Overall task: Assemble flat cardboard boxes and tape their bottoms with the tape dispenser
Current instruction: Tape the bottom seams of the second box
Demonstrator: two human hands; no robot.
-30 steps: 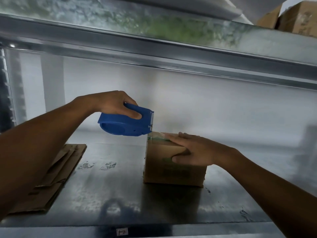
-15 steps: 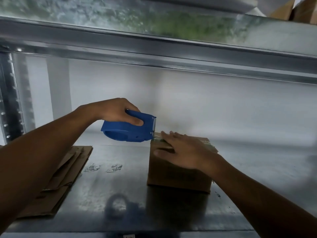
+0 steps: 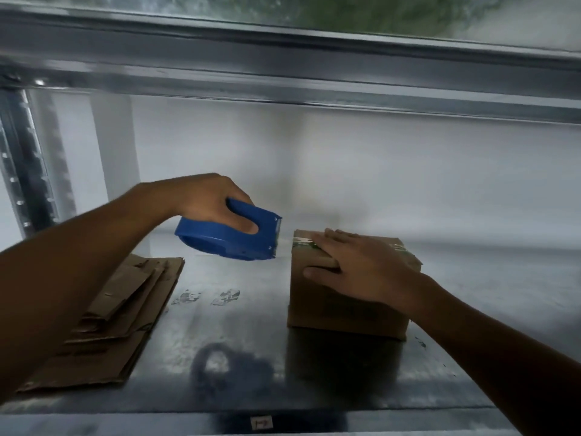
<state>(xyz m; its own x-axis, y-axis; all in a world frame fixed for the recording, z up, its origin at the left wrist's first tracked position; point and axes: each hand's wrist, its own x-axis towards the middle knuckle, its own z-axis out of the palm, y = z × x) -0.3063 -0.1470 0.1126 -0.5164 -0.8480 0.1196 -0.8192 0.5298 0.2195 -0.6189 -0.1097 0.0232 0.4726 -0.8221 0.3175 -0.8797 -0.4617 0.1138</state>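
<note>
A small assembled cardboard box point(image 3: 339, 309) stands on the metal shelf point(image 3: 239, 357), with tape visible along its top. My right hand point(image 3: 361, 265) lies flat on the box top, fingers straight, pressing it down. My left hand point(image 3: 207, 199) grips a blue tape dispenser point(image 3: 232, 237) held in the air just left of the box; its blade end faces the box's top left edge with a small gap between them.
A stack of flat cardboard boxes point(image 3: 107, 322) lies on the shelf at the left. A metal shelf beam point(image 3: 314, 70) runs overhead. A perforated upright post point(image 3: 28, 171) stands at the far left. Two tape scraps point(image 3: 207, 297) stick to the shelf.
The dispenser has pulled left, away from the box's top edge it was touching. My right hand shifted from the box's front face onto its top.
</note>
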